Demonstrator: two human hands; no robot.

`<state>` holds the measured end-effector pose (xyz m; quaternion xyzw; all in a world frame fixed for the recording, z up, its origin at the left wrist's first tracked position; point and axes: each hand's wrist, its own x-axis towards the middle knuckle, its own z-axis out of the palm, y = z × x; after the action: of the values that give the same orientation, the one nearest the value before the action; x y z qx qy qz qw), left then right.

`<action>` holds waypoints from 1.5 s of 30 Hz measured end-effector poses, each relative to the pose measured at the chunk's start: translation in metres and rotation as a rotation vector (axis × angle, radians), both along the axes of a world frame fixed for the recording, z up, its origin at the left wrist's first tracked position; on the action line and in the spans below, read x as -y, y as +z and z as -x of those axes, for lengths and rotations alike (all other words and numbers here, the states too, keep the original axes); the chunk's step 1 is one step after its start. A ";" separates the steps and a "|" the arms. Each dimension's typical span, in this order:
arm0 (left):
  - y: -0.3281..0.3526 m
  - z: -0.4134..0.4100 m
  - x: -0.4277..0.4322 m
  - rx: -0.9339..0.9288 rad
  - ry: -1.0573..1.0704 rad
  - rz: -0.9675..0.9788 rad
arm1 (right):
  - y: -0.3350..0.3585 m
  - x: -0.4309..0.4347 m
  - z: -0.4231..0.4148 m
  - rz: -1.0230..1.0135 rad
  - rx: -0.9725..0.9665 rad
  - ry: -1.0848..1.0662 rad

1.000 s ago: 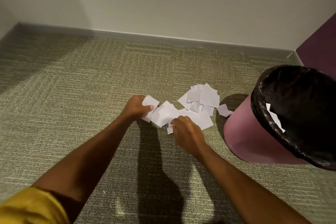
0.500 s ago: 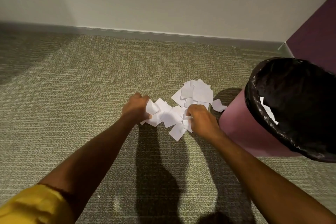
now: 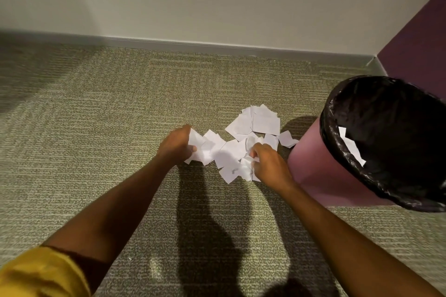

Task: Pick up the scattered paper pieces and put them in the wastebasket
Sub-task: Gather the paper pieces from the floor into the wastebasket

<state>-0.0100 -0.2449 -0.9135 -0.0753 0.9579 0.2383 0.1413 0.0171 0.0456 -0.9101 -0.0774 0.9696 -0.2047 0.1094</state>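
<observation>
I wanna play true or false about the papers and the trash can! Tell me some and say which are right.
1. The wastebasket stands to the right of the paper pieces. True.
2. The wastebasket is empty. False: some paper already lies inside the black bag.
3. Both hands touch paper, left hand and right hand. True.
4. The paper lies on a wooden table. False: it lies on carpet.
5. All paper is off the floor. False: a pile remains.

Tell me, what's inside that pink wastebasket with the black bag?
Inside the pink wastebasket, a black plastic liner covers the walls, and a few white paper pieces lie against its near side. The bottom is too dark to make out, so anything deeper stays unseen.
</observation>
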 end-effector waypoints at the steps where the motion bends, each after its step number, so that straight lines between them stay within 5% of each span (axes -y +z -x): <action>1: 0.000 0.001 0.002 -0.008 0.041 -0.048 | 0.000 -0.001 -0.002 0.063 0.004 -0.050; 9: 0.029 0.003 -0.004 0.053 0.359 -0.686 | 0.044 0.015 -0.011 0.561 -0.031 -0.496; 20: 0.182 0.005 -0.094 0.029 0.229 -1.485 | 0.188 0.043 -0.014 1.009 -0.241 -0.535; 28: 0.256 0.000 -0.202 -0.071 -0.037 -1.253 | 0.278 -0.047 -0.016 1.202 -0.355 -0.720; 36: 0.254 -0.003 -0.267 0.182 -0.088 -1.157 | 0.260 -0.121 -0.022 1.220 -0.235 -0.931; 45: 0.264 -0.004 -0.265 0.211 -0.098 -1.065 | 0.239 -0.140 -0.031 1.174 -0.250 -1.011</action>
<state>-0.0058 0.0204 -0.6494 0.0280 0.6879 0.6747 0.2662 0.0485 0.1856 -0.6710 0.3059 0.6253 -0.6985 -0.1657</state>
